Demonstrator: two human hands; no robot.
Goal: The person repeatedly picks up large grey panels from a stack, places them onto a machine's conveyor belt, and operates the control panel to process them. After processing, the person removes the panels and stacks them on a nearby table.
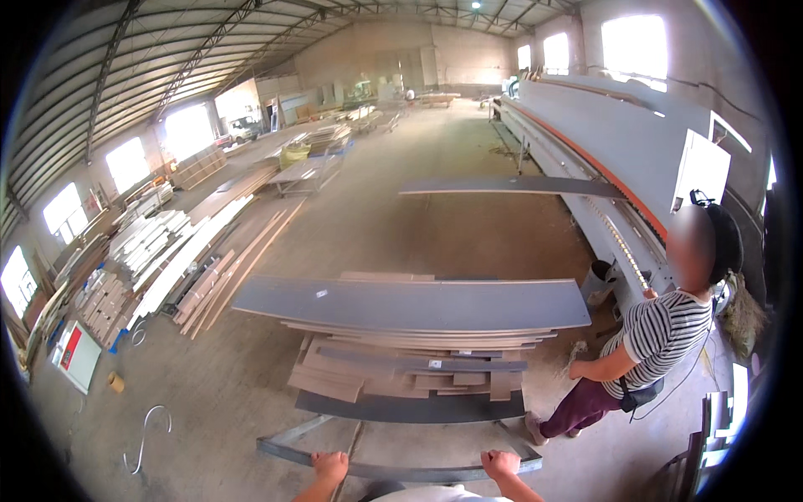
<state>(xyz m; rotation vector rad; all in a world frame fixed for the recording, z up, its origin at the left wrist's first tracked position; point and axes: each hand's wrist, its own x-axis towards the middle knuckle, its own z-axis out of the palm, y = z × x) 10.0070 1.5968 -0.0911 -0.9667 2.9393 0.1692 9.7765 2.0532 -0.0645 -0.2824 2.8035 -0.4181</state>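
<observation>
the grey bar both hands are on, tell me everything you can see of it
The grey bar looks like flat metal, dull and worn. It runs crosswise along the bottom of the head view, bowed by the lens. The left hand and the right hand each close over it, set apart. It seems to be the handle of a low cart loaded with stacked boards, with grey struts running from it toward the dark base. Its near side is hidden.
</observation>
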